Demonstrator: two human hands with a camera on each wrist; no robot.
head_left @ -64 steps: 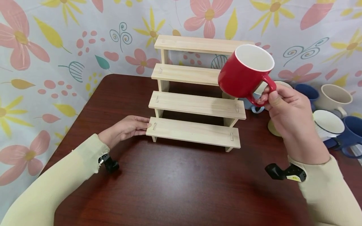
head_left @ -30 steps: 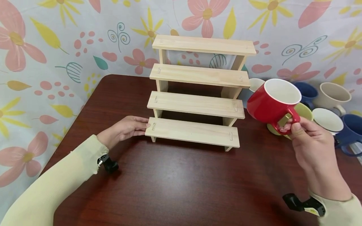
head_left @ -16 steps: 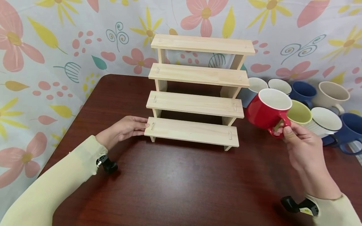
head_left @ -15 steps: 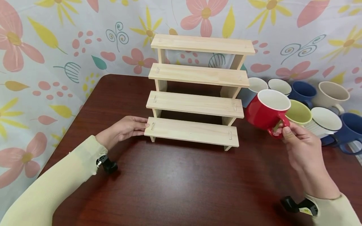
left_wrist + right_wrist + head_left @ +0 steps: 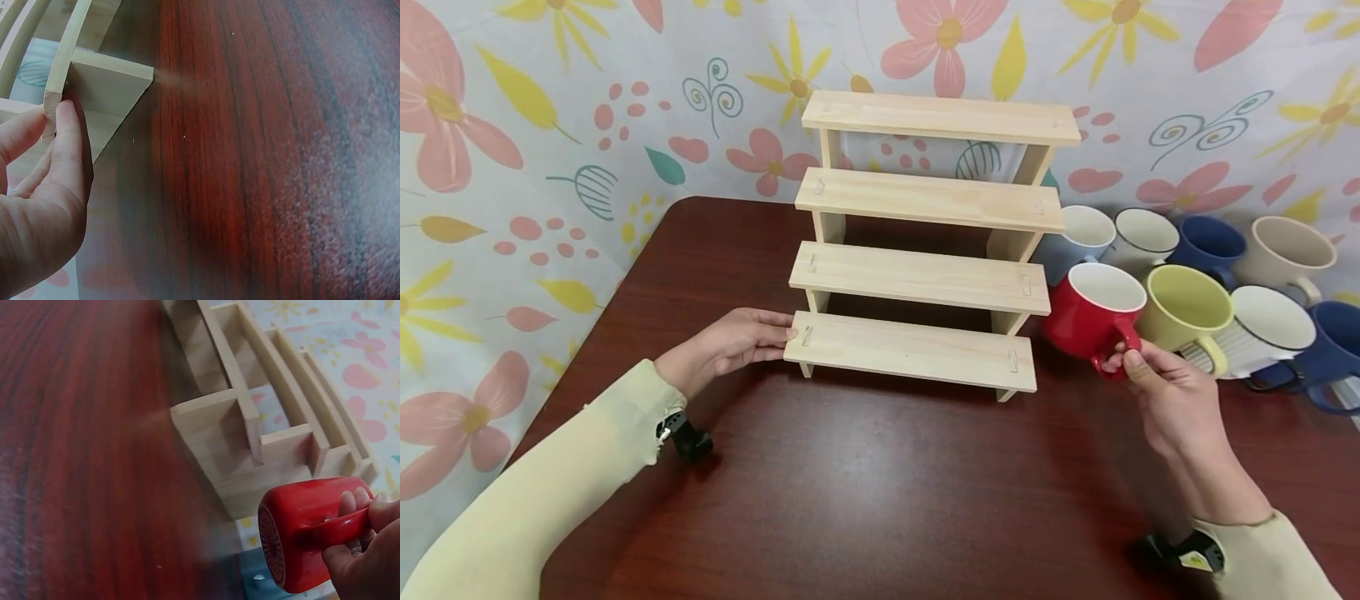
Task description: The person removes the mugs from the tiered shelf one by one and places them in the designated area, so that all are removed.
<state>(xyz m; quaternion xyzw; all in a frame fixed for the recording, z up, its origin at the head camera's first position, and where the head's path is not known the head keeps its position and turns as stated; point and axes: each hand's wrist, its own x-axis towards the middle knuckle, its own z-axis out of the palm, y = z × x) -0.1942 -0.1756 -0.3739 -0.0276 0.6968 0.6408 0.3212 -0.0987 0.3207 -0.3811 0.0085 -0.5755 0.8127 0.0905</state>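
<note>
A four-tier wooden display stand stands on the dark table. My left hand pinches the left end of its lowest board, thumb above and fingers beneath, as the left wrist view shows. To the right of the stand, my right hand grips the handle of a red mug with a white inside. In the right wrist view the red mug shows its patterned base. It is low beside a yellow-green mug; whether its base touches the table I cannot tell.
Behind the red mug are a light blue mug and a white mug with a dark rim. Farther right stand a beige mug, a ribbed white mug and navy mugs. A flowered cloth backs the table.
My right hand has carried the red mug from in front of the upper boards, right and down, to beside the yellow-green mug. My left hand has kept its hold on the stand.
</note>
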